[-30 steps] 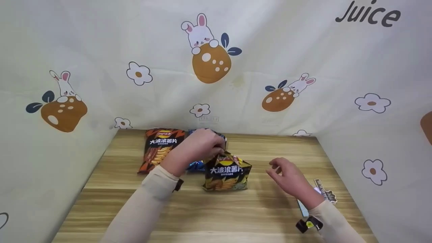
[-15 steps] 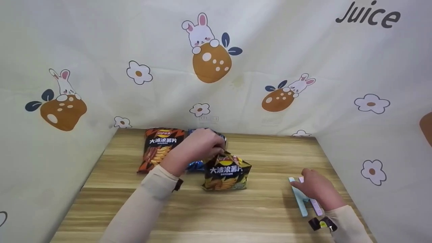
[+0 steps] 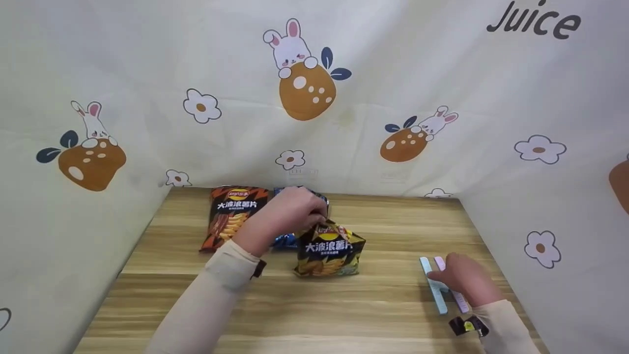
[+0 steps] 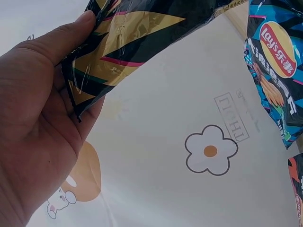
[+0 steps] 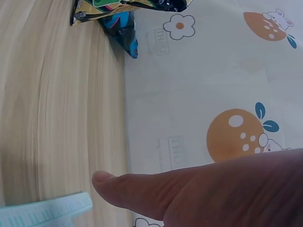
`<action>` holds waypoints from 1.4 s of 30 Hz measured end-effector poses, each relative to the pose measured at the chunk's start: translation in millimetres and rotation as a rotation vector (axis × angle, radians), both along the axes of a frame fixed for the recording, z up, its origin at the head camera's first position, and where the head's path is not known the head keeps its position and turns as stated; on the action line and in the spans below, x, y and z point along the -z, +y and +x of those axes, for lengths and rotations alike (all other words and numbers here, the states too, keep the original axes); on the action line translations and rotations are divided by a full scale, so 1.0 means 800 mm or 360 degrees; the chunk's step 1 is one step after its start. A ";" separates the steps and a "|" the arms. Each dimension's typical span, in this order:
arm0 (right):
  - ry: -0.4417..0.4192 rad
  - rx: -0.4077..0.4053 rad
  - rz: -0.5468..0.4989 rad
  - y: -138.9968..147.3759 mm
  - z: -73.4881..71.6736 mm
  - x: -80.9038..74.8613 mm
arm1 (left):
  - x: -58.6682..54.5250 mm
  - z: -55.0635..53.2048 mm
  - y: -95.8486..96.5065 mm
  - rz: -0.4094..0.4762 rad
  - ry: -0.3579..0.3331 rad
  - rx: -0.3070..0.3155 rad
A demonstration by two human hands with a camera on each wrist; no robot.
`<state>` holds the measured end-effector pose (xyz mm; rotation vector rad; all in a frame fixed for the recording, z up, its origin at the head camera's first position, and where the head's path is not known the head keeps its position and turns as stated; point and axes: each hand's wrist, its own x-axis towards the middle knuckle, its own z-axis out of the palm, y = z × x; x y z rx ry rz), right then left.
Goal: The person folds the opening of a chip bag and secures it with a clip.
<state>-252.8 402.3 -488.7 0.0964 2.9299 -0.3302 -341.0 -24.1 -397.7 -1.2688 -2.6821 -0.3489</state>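
Observation:
My left hand point(image 3: 300, 206) pinches the top corner of a black-and-yellow bag of chips point(image 3: 330, 255); its lower edge seems to meet the table. In the left wrist view, the thumb presses on the bag's corner point(image 4: 128, 42), with fingers behind it. At the right, my right hand point(image 3: 467, 275) is low over a light blue ruler point(image 3: 441, 302) and a purple ruler point(image 3: 461, 301), apparently joined by a blue crosspiece. Its thumb point(image 5: 132, 189) is straight in the right wrist view, near the light blue ruler's end point(image 5: 71, 204). The other fingers are hidden there.
Flat at the back left lies an orange-and-black bag of chips point(image 3: 228, 231). Beside it is a blue bag of chips point(image 3: 285, 241), partly covered by my left hand. Printed cloth walls point(image 3: 221, 147) stand along the back and sides of the wooden table point(image 3: 275, 314).
The right hand has moved right and towards me, onto the rulers, uncovering their far ends. A silvery-edged piece beside them is now out of sight. The left hand and bag have stayed put.

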 end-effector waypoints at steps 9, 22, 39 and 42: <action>0.0025 0.0081 -0.0003 -0.008 0.000 0.024 | 0.001 -0.001 0.001 0.0007 -0.0014 -0.0006; 0.0096 0.0148 0.0005 -0.006 0.000 0.048 | -0.001 -0.002 0.002 -0.0016 -0.0057 -0.0027; 0.0295 0.0011 -0.0015 -0.009 0.002 0.048 | 0.001 -0.002 0.001 -0.0007 0.0009 -0.0001; 0.0309 -0.0049 -0.0048 -0.006 0.002 0.047 | 0.001 -0.002 0.001 0.0006 0.0016 0.0008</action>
